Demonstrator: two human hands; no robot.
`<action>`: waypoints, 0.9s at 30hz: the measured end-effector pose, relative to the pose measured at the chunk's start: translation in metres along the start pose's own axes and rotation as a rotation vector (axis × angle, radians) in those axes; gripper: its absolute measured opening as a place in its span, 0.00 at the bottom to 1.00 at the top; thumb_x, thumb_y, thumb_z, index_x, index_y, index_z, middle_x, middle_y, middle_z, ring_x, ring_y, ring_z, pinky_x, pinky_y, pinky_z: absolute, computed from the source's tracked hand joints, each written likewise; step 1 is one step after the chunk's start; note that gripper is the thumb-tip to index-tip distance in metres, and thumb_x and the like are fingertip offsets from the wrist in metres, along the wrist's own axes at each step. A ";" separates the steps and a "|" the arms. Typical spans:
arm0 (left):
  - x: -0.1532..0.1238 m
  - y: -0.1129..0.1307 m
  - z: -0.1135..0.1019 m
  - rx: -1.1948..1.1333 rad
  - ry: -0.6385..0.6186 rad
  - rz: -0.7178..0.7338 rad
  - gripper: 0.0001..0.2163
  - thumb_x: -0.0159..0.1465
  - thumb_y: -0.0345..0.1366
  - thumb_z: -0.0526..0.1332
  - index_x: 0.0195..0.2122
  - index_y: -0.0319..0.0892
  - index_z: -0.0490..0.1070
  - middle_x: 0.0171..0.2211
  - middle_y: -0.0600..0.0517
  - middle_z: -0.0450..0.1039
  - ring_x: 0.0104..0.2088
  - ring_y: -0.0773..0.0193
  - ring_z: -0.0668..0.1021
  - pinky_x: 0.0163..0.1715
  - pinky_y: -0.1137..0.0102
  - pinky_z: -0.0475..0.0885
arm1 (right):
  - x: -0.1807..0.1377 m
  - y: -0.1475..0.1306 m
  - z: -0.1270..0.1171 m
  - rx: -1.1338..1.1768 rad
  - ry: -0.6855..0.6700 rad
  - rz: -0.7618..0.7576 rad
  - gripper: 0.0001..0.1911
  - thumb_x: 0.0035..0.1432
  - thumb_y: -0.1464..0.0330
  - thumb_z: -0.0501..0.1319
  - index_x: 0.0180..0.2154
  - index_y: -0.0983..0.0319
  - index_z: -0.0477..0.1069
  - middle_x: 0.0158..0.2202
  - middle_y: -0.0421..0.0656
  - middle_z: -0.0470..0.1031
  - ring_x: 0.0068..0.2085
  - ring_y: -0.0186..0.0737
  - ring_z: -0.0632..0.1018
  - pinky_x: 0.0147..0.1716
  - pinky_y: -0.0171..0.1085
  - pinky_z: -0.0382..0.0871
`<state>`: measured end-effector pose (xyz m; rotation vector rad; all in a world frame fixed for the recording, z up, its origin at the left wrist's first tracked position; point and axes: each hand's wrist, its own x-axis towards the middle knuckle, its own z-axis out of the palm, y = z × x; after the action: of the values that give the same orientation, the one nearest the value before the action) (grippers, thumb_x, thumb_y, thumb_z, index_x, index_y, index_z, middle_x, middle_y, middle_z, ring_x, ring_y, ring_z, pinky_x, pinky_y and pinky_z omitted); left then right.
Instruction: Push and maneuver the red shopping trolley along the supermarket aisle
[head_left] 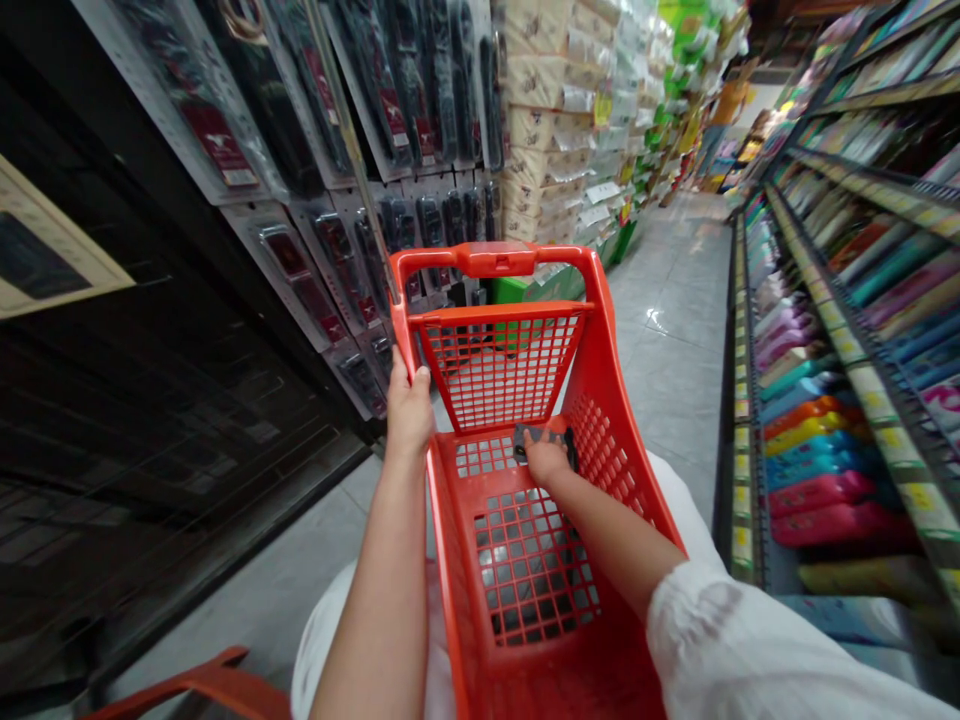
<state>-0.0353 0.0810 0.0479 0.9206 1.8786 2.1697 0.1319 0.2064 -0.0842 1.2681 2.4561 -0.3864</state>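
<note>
A red plastic shopping basket cart (626, 400) with grid walls stands in front of me, its handle bar (499, 258) at the far end. My left hand (409, 405) is wrapped round the cart's left rim, thumb on top. Inside the cart, my right hand (546, 457) holds a dark grey cloth (529, 432) against the far end of the bottom, near the right wall. The hand partly covers the cloth. Below it, the bottom grid (536, 565) shows the grey floor through its holes.
Hanging packs of belts (382, 100) cover the rack on the left. Beyond are stacked cream-coloured packs (547, 120). Shelves with colourful bottles (817, 440) line the right side of the tiled aisle (675, 330). A person (724, 115) is far down the aisle. An orange-red piece (202, 685) lies at lower left.
</note>
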 end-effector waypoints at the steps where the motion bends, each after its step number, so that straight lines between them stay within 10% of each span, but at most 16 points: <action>1: 0.000 0.000 0.000 0.000 -0.001 0.002 0.27 0.64 0.34 0.59 0.66 0.45 0.60 0.66 0.50 0.62 0.68 0.58 0.59 0.68 0.61 0.48 | -0.008 -0.010 0.005 0.001 -0.023 0.054 0.29 0.69 0.73 0.43 0.69 0.57 0.48 0.69 0.66 0.48 0.66 0.64 0.61 0.56 0.64 0.59; 5: 0.001 0.002 -0.002 0.003 0.002 0.005 0.29 0.64 0.34 0.59 0.66 0.44 0.59 0.66 0.49 0.61 0.68 0.57 0.60 0.68 0.61 0.49 | -0.050 -0.054 0.037 -0.030 -0.211 0.170 0.33 0.68 0.71 0.48 0.70 0.60 0.39 0.68 0.72 0.42 0.65 0.71 0.60 0.49 0.73 0.60; 11: -0.001 0.007 -0.002 -0.007 0.003 0.016 0.29 0.63 0.35 0.60 0.67 0.45 0.58 0.66 0.49 0.61 0.68 0.57 0.59 0.68 0.61 0.49 | -0.072 -0.046 0.046 -0.134 -0.052 -0.410 0.36 0.63 0.73 0.54 0.70 0.56 0.44 0.70 0.63 0.40 0.69 0.67 0.49 0.58 0.72 0.50; 18: -0.002 0.008 -0.002 -0.033 0.010 -0.014 0.31 0.63 0.34 0.59 0.68 0.46 0.55 0.67 0.50 0.59 0.68 0.58 0.59 0.68 0.62 0.48 | -0.056 -0.034 0.029 -0.094 -0.160 0.063 0.36 0.67 0.68 0.52 0.70 0.63 0.39 0.68 0.74 0.41 0.66 0.73 0.57 0.52 0.75 0.56; 24: -0.003 0.008 -0.003 -0.014 0.013 -0.008 0.30 0.63 0.34 0.60 0.67 0.45 0.58 0.67 0.49 0.60 0.68 0.58 0.59 0.68 0.62 0.48 | -0.068 -0.057 0.051 -0.146 -0.079 -0.350 0.38 0.62 0.73 0.56 0.70 0.59 0.44 0.69 0.69 0.43 0.68 0.72 0.53 0.54 0.75 0.54; 27: -0.005 0.010 -0.002 -0.016 0.002 -0.006 0.29 0.63 0.34 0.59 0.67 0.45 0.59 0.67 0.50 0.60 0.68 0.58 0.59 0.68 0.62 0.48 | -0.049 -0.027 0.027 -0.129 -0.037 -0.217 0.33 0.66 0.74 0.50 0.70 0.56 0.44 0.70 0.66 0.42 0.69 0.67 0.53 0.56 0.71 0.54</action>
<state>-0.0299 0.0746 0.0556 0.9097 1.8598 2.1797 0.1407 0.1453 -0.0855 0.9382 2.5492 -0.2975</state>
